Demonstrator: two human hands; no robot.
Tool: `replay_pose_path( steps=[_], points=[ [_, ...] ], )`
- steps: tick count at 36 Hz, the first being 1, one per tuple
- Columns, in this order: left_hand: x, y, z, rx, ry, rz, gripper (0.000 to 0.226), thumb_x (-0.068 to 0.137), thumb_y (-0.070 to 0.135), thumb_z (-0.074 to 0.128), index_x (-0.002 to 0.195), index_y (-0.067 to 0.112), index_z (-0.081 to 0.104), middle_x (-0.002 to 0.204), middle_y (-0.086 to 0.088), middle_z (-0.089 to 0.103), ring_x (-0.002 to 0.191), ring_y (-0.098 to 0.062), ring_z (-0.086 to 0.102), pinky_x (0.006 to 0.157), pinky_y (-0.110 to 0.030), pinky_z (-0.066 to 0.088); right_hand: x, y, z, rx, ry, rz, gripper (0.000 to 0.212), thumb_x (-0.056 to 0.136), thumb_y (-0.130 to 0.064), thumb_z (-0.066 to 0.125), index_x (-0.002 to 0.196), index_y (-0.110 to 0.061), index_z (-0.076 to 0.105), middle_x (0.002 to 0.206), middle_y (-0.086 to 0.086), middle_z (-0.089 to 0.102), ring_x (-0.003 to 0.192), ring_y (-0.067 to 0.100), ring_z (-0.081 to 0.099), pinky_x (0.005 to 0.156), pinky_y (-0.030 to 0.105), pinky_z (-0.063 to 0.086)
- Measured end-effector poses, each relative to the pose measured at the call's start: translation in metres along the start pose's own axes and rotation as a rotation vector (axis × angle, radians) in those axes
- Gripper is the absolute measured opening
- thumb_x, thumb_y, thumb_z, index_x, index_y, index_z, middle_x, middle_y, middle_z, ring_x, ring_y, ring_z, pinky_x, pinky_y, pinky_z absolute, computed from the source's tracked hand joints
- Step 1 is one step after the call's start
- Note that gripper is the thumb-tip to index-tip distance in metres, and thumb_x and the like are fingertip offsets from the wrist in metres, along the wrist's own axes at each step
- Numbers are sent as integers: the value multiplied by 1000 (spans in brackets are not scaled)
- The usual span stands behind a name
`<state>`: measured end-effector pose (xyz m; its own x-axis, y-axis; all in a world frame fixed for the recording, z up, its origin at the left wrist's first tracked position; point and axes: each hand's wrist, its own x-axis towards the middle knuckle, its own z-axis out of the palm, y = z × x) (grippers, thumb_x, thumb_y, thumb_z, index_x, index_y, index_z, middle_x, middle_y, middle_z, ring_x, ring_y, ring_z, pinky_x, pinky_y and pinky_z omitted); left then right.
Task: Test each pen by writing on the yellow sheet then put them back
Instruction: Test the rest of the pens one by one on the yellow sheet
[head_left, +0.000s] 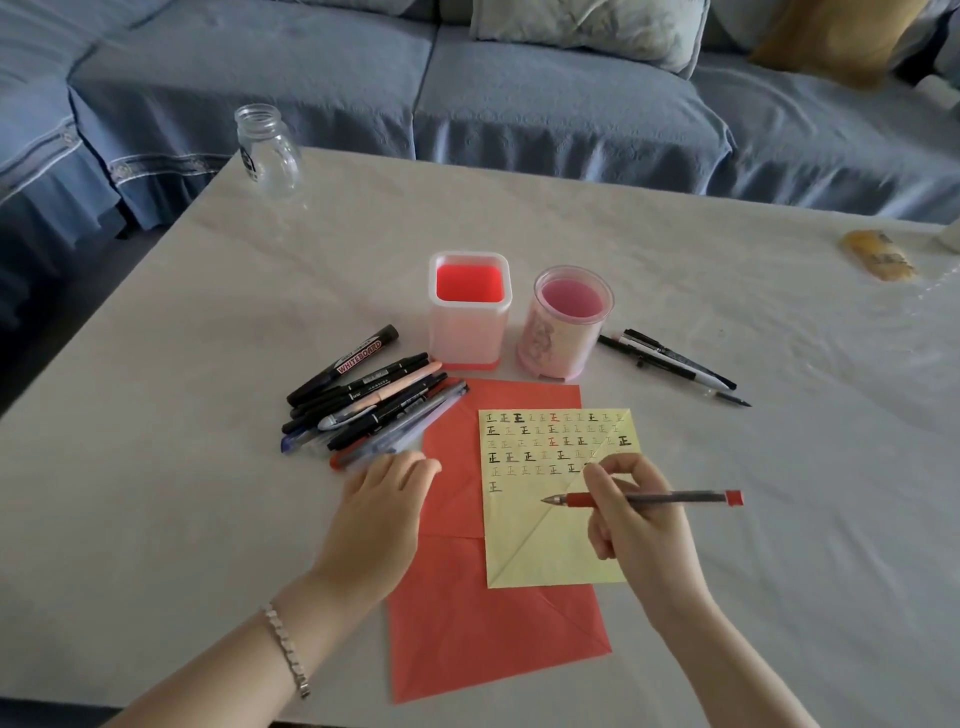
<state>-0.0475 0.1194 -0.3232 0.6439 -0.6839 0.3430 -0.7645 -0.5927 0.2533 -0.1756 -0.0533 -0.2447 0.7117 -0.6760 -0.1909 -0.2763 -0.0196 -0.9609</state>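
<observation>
A yellow sheet (540, 545) covered in rows of small written marks lies on a red paper (467, 623). My right hand (639, 525) grips a red pen (675, 499), held level, its tip pointing left just above the sheet. My left hand (384, 499) rests at the near edge of a pile of several pens and markers (363, 400) to the left of the sheet; whether it holds one I cannot tell. Behind the sheet stand a square pink holder (467, 317) and a round pink holder (566, 322). More pens (670, 364) lie to the right of the round holder.
A glass jar (267, 148) stands at the table's far left corner. A yellow wrapped object (878, 254) lies at the far right edge. A blue sofa (467, 93) runs behind the white table (182, 467).
</observation>
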Motion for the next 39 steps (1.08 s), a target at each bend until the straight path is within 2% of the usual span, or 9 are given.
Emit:
replay_pose_path(
  steps=[2, 5, 9, 14, 22, 29, 31, 34, 39],
  points=[
    [1, 3, 1, 17, 9, 2, 34, 78, 4, 41, 108, 18, 51, 103, 1, 61, 97, -13, 52, 86, -37, 35, 0, 7, -1, -24, -7, 8, 14, 92, -13, 53, 81, -6, 48, 36, -5, 39, 35, 10, 34, 41, 15, 30],
    [8, 13, -1, -42, -23, 30, 32, 88, 23, 37, 109, 15, 59, 112, 2, 61, 110, -11, 50, 98, -43, 28, 2, 14, -1, -54, -12, 9, 11, 91, -12, 53, 83, -6, 51, 38, -4, 44, 36, 8, 37, 43, 17, 32],
    [16, 24, 2, -50, -173, 139, 50, 88, 43, 37, 123, 13, 56, 130, 1, 55, 128, -15, 41, 107, -39, 30, 8, 16, 4, 13, 20, 24, 11, 92, -7, 50, 81, -4, 54, 45, -4, 54, 42, 12, 48, 44, 21, 38],
    [16, 18, 15, -35, -316, 140, 70, 87, 62, 33, 138, 15, 40, 147, 2, 36, 140, -18, 19, 109, -41, 8, 16, 16, 15, 106, -2, 66, 16, 93, -7, 48, 83, -6, 61, 67, 1, 68, 60, 13, 66, 52, 21, 52],
    [16, 19, 18, -88, -293, 98, 69, 84, 65, 35, 136, 20, 42, 147, 4, 36, 139, -16, 22, 109, -44, 10, 29, 23, 32, 54, 63, 16, 14, 85, -15, 64, 74, -6, 64, 56, 1, 66, 51, 10, 62, 51, 19, 51],
    [16, 21, 17, -77, -252, 87, 69, 80, 65, 39, 132, 20, 48, 142, 4, 44, 136, -15, 28, 107, -43, 14, 39, 29, 56, 2, 269, -36, 42, 81, -25, 69, 53, -2, 47, 38, 5, 50, 35, 8, 44, 41, 18, 39],
    [16, 21, 17, -103, -244, 74, 69, 79, 65, 39, 131, 21, 48, 142, 5, 44, 136, -14, 26, 107, -42, 13, 40, 35, 60, -61, 315, -75, 45, 81, -22, 69, 50, -1, 43, 41, 11, 47, 39, 9, 40, 43, 21, 36],
    [16, 22, 17, -126, -236, 67, 68, 78, 65, 41, 130, 21, 49, 141, 5, 44, 136, -13, 23, 107, -42, 12, 41, 42, 62, -123, 365, -106, 44, 80, -10, 64, 46, -9, 36, 37, -7, 36, 42, 7, 33, 42, 16, 27],
    [17, 23, 15, -127, -261, 51, 70, 77, 66, 40, 131, 22, 48, 143, 6, 42, 136, -12, 22, 109, -41, 10, 38, 47, 64, -137, 387, -163, 46, 81, -3, 61, 45, -15, 35, 36, -10, 40, 39, 4, 36, 42, 13, 28]
  ],
)
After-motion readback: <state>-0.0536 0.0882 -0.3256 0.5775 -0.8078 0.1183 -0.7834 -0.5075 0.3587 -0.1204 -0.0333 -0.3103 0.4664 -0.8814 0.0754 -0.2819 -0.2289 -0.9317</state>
